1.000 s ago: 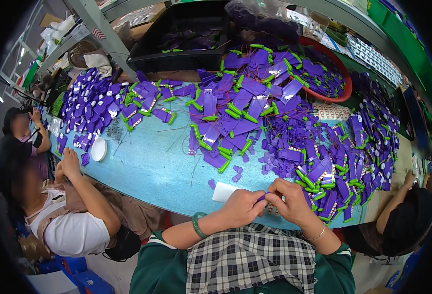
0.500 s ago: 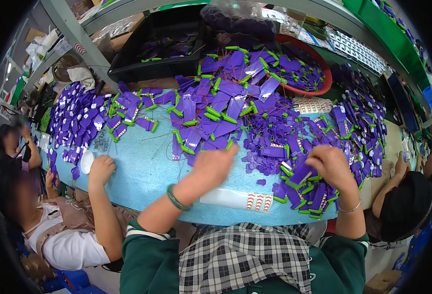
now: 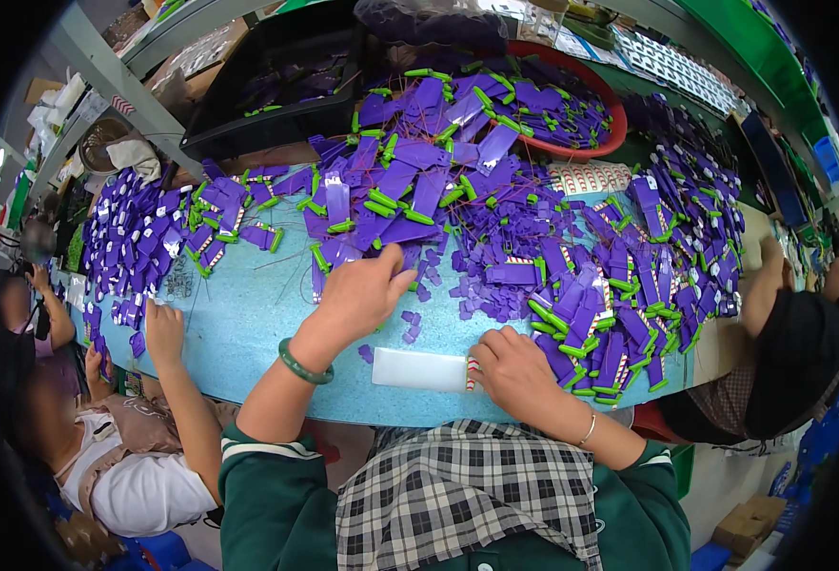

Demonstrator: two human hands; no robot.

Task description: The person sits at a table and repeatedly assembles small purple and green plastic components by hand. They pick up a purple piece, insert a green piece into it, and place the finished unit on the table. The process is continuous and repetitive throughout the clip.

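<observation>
Just in front of me lies a white backing strip (image 3: 419,369) with red-and-white chevron stickers at its right end. My right hand (image 3: 514,371) is over that end, its fingertips pinched on the stickers and hiding most of them. My left hand (image 3: 362,297), with a green bangle at the wrist, is curled at the near edge of the heap of purple flat pieces with green ends (image 3: 410,171). A bit of green shows beneath it, but what its fingers hold is hidden. Right of my right hand lie purple pieces bearing chevron stickers (image 3: 586,319).
A black bin (image 3: 210,143) and a red basin (image 3: 614,133) holding purple pieces stand at the back. More purple pieces (image 3: 129,224) are piled at the left. A co-worker's hand (image 3: 162,333) is at the table on the left; another person (image 3: 790,352) sits at the right.
My right hand has left the purple pieces at the right and come down left onto the strip's stickered end. My left hand has shifted left and slightly up. The view has moved a little.
</observation>
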